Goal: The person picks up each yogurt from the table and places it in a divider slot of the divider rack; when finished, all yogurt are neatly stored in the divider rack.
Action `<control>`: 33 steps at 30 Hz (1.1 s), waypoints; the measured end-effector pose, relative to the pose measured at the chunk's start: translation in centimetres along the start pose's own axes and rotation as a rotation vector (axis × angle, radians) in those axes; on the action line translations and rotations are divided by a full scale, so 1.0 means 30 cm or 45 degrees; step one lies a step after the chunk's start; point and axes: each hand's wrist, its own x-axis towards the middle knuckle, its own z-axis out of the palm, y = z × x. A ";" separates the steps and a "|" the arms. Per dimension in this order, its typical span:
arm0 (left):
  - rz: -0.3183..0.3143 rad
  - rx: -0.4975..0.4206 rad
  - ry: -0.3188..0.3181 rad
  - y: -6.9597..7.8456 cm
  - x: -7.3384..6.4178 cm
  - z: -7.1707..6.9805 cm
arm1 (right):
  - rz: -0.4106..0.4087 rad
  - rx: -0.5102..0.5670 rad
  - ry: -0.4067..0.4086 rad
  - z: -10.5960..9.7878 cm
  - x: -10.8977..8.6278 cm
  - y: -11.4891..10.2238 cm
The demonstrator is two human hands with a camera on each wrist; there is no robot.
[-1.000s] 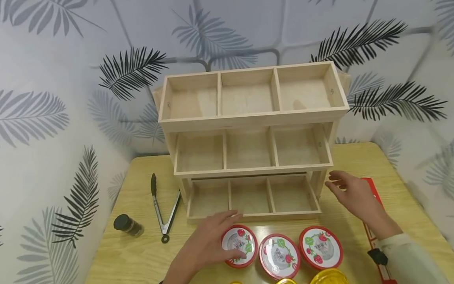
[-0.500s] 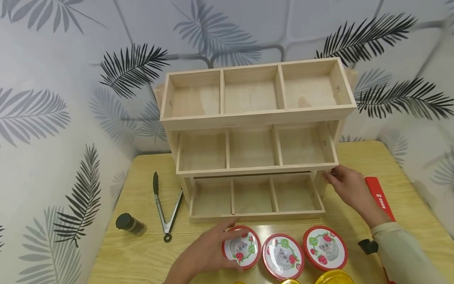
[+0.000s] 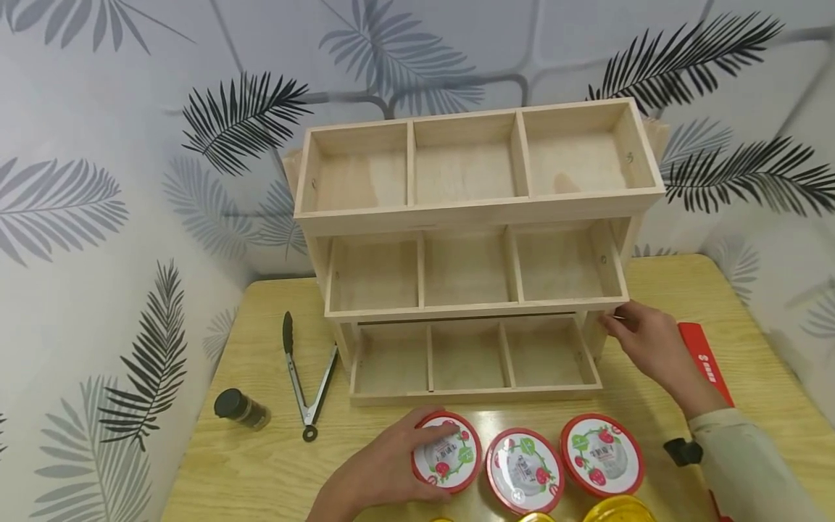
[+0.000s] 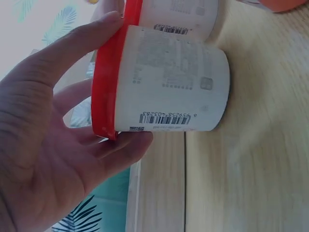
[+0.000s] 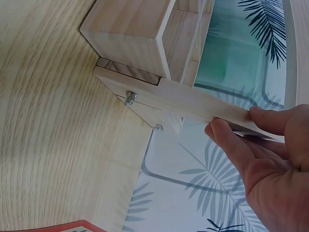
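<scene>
My left hand [image 3: 394,464] grips the leftmost tub [image 4: 171,82] by its red lid, thumb on one side and fingers on the other. The tub's white wall carries a barcode, and its base is on the table in the left wrist view. Two similar tubs with strawberry-printed lids, a middle one [image 3: 524,471] and a right one [image 3: 601,455], stand beside it. With thumb and fingers, my right hand [image 5: 273,154] pinches the edge of an upright side board [image 5: 198,100]. That board belongs to a three-tier wooden rack [image 3: 479,217], whose tiers are each split into three bare compartments.
Black-tipped metal tongs [image 3: 306,406] lie spread left of the rack, near a black-capped spice jar [image 3: 243,409] on its side. A red box [image 3: 706,362] lies right of my right hand. Yellow-lidded containers [image 3: 620,510] show at the bottom edge. A patterned wall covering stands behind.
My right hand has moved left to the rack's side board and now pinches it. My left fingers have drawn in around the leftmost tub's lid. The head view has shifted slightly.
</scene>
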 end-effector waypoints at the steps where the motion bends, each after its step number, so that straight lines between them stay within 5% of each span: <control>1: -0.015 -0.021 0.014 0.002 -0.005 -0.007 | 0.003 0.002 -0.001 -0.001 0.000 0.000; 5: -0.052 -0.121 0.096 0.016 -0.023 -0.054 | 0.036 0.011 -0.019 -0.007 0.001 -0.001; 9: 0.009 -0.153 0.233 0.025 -0.029 -0.106 | 0.054 0.006 -0.028 -0.015 -0.003 -0.002; 14: 0.089 -0.048 0.474 0.011 -0.006 -0.150 | 0.036 -0.011 -0.016 -0.016 -0.006 0.004; 21: 0.053 0.131 0.724 -0.044 0.050 -0.160 | 0.044 -0.005 -0.034 -0.012 -0.007 0.006; 26: -0.042 0.115 0.778 -0.097 0.094 -0.142 | 0.031 -0.012 -0.032 -0.011 -0.004 0.001; 33: -0.223 0.029 0.737 -0.151 0.133 -0.118 | 0.015 -0.006 -0.019 -0.007 -0.002 0.000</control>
